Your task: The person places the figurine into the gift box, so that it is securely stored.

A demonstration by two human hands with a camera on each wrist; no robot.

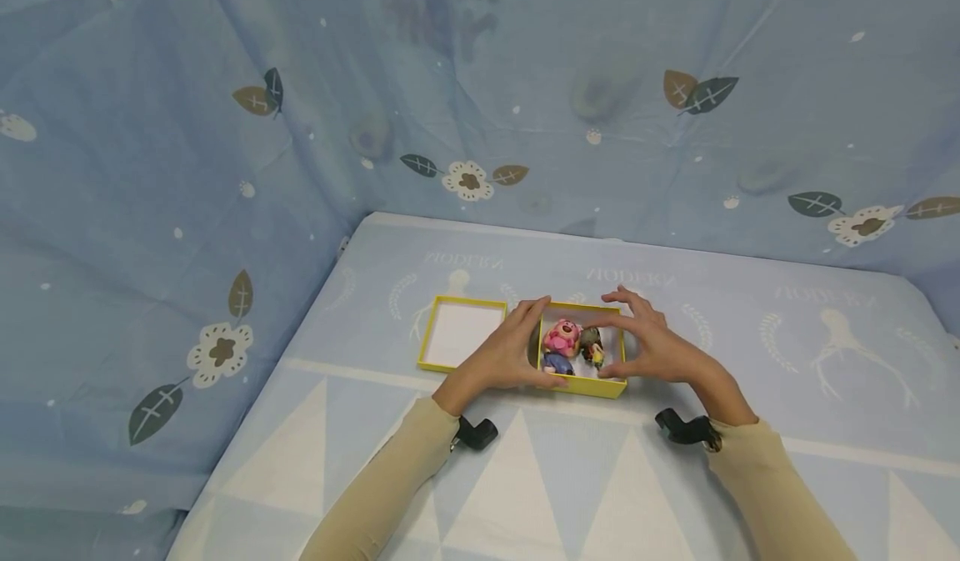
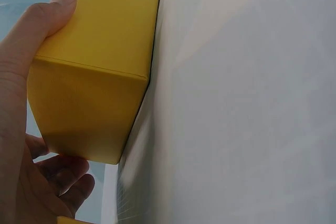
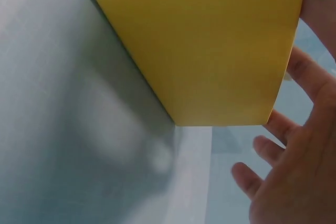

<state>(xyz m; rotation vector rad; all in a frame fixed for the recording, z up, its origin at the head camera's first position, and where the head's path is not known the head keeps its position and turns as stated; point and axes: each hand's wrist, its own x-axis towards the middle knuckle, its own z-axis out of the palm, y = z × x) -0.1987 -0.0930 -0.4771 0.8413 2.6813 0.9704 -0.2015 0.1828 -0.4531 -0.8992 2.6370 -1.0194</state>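
Note:
A yellow box (image 1: 592,387) stands uncovered on the table, its white inside facing up. In it lie a pink bear figurine (image 1: 562,338), a blue-purple piece (image 1: 558,364) whose kind is unclear, and a small dark-haired figurine (image 1: 592,348) in yellow. My left hand (image 1: 510,351) grips the box's left end, thumb on the front wall and fingers toward the back. Over the right rim reaches my right hand (image 1: 652,346); its index finger and thumb are at the two ends of the dark-haired figurine. The right wrist view shows the other fingers outside the box wall (image 3: 210,51).
Left of the box lies a yellow-edged lid (image 1: 463,333), its white inside up. A patterned blue and white cloth (image 1: 750,361) covers the table. Blue fabric (image 1: 570,111) hangs behind and to the left. Each wrist carries a black camera mount (image 1: 477,433).

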